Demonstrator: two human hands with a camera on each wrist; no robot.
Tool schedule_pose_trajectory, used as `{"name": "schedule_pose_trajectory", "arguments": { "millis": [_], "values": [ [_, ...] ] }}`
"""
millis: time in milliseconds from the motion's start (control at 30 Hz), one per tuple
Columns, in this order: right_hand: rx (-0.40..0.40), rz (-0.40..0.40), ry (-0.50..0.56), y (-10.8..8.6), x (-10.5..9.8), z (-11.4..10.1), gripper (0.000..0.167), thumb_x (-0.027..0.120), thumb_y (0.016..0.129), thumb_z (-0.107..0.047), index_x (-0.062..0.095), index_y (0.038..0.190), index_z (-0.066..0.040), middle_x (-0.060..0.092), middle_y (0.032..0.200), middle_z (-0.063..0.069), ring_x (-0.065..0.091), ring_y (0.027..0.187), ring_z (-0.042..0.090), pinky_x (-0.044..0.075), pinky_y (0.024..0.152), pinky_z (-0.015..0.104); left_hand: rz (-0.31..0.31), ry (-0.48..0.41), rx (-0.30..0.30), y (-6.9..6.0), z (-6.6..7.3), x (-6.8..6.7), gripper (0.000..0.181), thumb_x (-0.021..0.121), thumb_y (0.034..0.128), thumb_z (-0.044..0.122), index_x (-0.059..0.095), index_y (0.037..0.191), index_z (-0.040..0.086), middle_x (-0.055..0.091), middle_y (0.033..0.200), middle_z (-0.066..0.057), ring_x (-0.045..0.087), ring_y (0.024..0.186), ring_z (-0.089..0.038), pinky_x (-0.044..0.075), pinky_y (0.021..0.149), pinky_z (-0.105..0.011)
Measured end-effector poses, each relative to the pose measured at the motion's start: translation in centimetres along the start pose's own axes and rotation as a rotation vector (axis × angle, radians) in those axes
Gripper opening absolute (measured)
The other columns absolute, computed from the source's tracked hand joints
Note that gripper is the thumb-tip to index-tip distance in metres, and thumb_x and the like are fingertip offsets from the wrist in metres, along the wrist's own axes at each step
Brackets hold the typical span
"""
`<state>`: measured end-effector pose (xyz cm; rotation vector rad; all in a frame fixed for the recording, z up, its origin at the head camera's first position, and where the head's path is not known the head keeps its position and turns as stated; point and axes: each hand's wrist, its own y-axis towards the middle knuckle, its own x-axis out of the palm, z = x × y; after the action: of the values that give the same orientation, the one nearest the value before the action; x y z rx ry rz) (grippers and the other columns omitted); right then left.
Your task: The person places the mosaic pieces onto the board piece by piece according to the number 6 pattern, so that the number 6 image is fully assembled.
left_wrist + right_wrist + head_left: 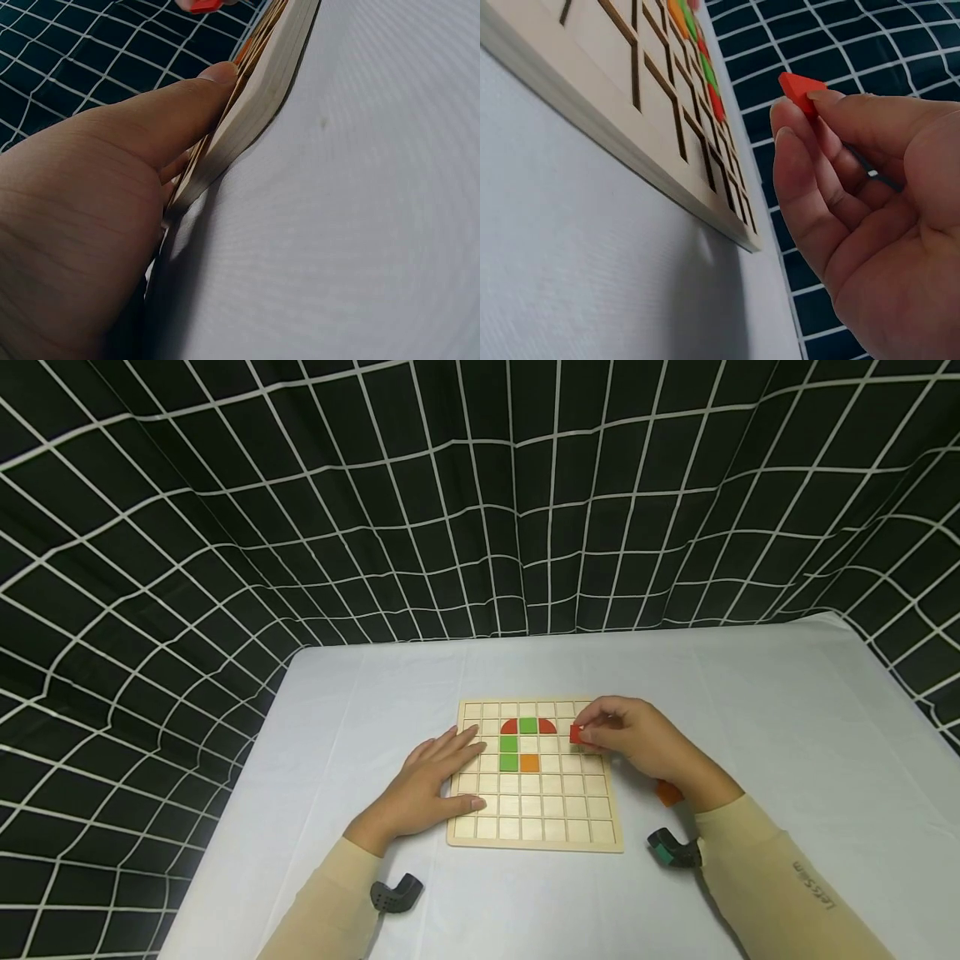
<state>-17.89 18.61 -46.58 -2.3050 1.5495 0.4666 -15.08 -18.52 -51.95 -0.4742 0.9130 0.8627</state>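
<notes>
A wooden grid board [531, 810] lies on the white table. My left hand [431, 781] rests on its left side with the fingers spread; the left wrist view shows the thumb [176, 112] on the board's edge. Over the board's upper right part, my right hand [626, 733] pinches a red tile [576, 734] between thumb and fingertips. In the right wrist view this red tile [802, 91] is held above the board surface. Set in the grid are red rounded tiles [547, 727] on both sides of a green square tile [528, 725], two more green squares [509, 752], and an orange square [529, 763].
An orange piece [668, 792] lies on the table [795, 735], partly hidden by the right wrist. Black devices [397, 893] sit at both wrists. Black cloth with a white grid [480, 510] hangs behind the table and along its sides.
</notes>
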Motion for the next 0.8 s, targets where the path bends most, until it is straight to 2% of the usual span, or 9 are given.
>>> {"name": "schedule_pose_trajectory", "arguments": {
  "millis": [300, 600, 800],
  "values": [
    [-0.013, -0.029, 0.034, 0.2, 1.0, 0.2, 0.014, 0.076, 0.103, -0.009, 0.077, 0.117, -0.004, 0.075, 0.1, 0.008, 0.075, 0.087, 0.026, 0.062, 0.082, 0.033, -0.002, 0.003, -0.007, 0.0, 0.0, 0.0, 0.085, 0.072, 0.1002, 0.061, 0.042, 0.17, 0.022, 0.02, 0.18, 0.007, 0.01, 0.165, -0.019, 0.006, 0.131, -0.049],
    [0.007, -0.047, 0.094, 0.4, 2.1, 0.3, 0.011, 0.077, 0.103, -0.008, 0.076, 0.112, -0.002, 0.073, 0.097, 0.011, 0.074, 0.084, 0.029, 0.064, 0.077, 0.035, -0.003, -0.008, -0.01, 0.0, 0.1, 0.0, 0.086, 0.072, 0.0998, 0.062, 0.043, 0.17, 0.022, 0.02, 0.18, 0.008, 0.01, 0.165, -0.019, 0.005, 0.131, -0.049],
    [-0.011, -0.05, 0.087, 0.7, 2.7, 0.9, 0.007, 0.076, 0.102, -0.004, 0.076, 0.109, -0.002, 0.073, 0.095, 0.01, 0.073, 0.083, 0.028, 0.065, 0.075, 0.034, -0.001, -0.004, -0.004, 0.0, 0.0, 0.0, 0.086, 0.072, 0.1, 0.062, 0.043, 0.17, 0.022, 0.02, 0.18, 0.007, 0.01, 0.165, -0.02, 0.006, 0.131, -0.049]
  ]
}}
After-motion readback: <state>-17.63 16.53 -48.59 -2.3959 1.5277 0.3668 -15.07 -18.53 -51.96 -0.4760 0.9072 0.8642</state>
